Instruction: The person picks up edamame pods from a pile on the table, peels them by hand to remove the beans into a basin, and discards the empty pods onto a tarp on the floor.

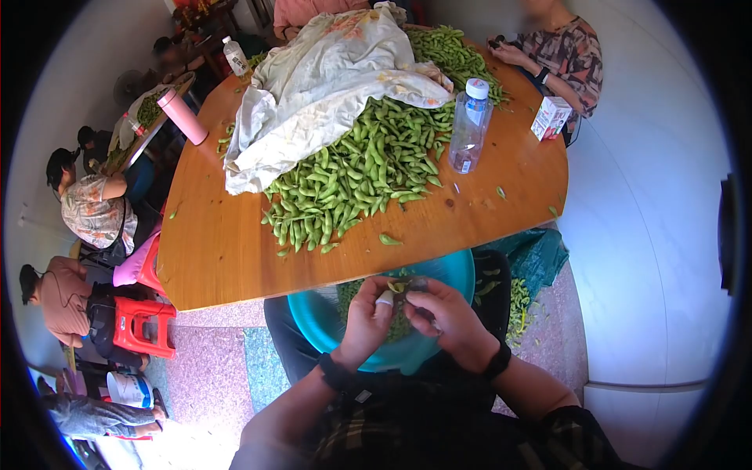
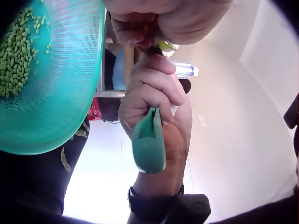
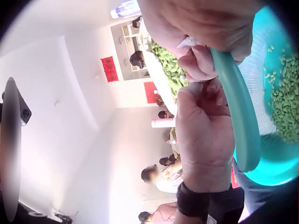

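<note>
1. Our left hand point(image 1: 366, 323) pinches a soybean pod point(image 1: 398, 287) above the teal basket point(image 1: 304, 315); our right hand point(image 1: 454, 321) curls round a green handle point(image 3: 238, 112)
2. We seem to be opening the pod; next calls for steady fingers, easing beans out

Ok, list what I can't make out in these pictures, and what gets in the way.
What's under the cloth: head view, cloth covers it.
Green handle's far end: right wrist view, right hand hides it.
Part of the pod: head view, behind fingers.
Basin's far side: left wrist view, cut off by the edge.
Box's fine print: head view, too small.
</note>
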Demonstrator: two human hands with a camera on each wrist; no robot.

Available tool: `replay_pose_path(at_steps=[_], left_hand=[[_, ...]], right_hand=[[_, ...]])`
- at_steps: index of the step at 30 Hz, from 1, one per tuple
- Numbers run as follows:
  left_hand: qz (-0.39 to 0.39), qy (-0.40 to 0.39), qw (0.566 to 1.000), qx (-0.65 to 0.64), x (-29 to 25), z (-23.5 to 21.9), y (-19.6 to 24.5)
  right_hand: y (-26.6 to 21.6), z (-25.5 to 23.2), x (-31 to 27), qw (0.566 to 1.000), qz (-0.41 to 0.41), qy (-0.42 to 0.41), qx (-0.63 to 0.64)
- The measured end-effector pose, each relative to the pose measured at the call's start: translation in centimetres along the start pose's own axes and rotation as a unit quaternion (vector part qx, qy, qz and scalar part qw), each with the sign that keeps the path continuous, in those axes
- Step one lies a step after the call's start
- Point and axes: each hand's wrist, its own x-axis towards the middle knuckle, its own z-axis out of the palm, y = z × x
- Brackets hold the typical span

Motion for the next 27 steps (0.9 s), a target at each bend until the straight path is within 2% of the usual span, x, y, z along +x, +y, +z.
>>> replay_pose_path(at_steps=[3,6,8,12,16,18,21,22,23,24,25,27], left_hand=[[-0.007,-0.002,0.999,-0.038,0.1,0.3,-0.2],[-0.022,-0.020,0.996,-0.085,0.3,0.2,-0.6],[-0.036,-0.015,0.987,-0.155,0.4,0.3,-1.2],[-0.017,-0.046,0.995,-0.086,-0.1,0.1,-0.2],[-0.022,-0.061,0.993,-0.099,-0.2,-0.3,-0.3],[-0.036,-0.061,0.992,-0.100,-0.2,-0.7,-0.8],[-0.065,-0.002,0.996,-0.066,0.6,-2.1,-3.0],[-0.039,-0.024,0.997,0.062,0.6,-3.4,-3.7],[-0.011,-0.048,0.981,0.189,0.7,-4.4,-4.3],[0.032,-0.049,0.962,0.265,0.6,-4.7,-2.9],[0.030,-0.051,0.962,0.265,0.2,-5.1,-2.0],[0.013,-0.065,0.937,0.344,-0.7,-5.7,0.4]], right_hand=[[-0.6,-0.3,-0.1,0.999,0.026,-0.010,-0.017],[-0.6,-1.0,0.2,0.999,0.025,-0.016,0.036],[-0.6,-1.3,0.2,1.000,0.007,-0.019,0.004],[0.1,-0.8,-0.1,0.994,-0.038,-0.016,-0.101],[0.4,-0.5,0.1,0.997,-0.039,0.005,-0.064],[1.0,-0.4,0.4,0.992,-0.048,0.009,-0.115],[1.4,-1.5,1.6,0.998,-0.033,0.023,-0.055],[0.5,-1.3,1.1,0.992,-0.072,0.056,-0.091],[-0.2,-1.5,0.8,0.992,-0.063,0.058,-0.089],[-1.1,-2.0,0.6,0.985,-0.081,0.069,-0.132],[-1.8,-3.1,0.5,0.976,-0.101,0.079,-0.176],[-3.2,-8.3,-1.5,0.939,-0.155,0.190,-0.241]])
